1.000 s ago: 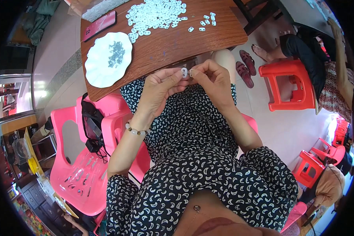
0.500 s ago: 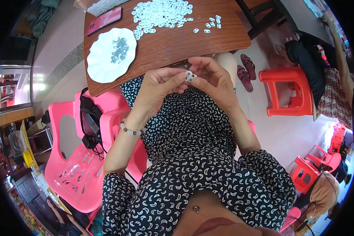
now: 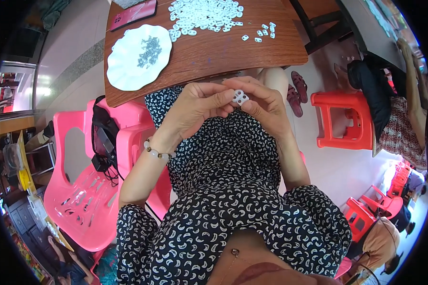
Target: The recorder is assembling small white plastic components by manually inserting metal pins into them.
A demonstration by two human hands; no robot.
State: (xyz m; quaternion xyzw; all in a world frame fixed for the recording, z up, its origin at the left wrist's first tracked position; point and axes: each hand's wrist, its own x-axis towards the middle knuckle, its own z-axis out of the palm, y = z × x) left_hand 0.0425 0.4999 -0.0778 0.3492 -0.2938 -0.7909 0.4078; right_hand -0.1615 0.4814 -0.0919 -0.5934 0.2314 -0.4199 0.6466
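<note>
black crescent-print dress (image 3: 223,202), pale beaded bracelet (image 3: 153,153)

from your head, this wide fisheye view, the left of a pair, looks steeply down along your crescent-print dress (image 3: 223,175), fairly close above your left hand (image 3: 197,107) and right hand (image 3: 266,107), with the wooden table (image 3: 214,54) beyond them.

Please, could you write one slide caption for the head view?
Left-hand fingers and right-hand fingers hold small white holed parts beside a brown table.
</note>
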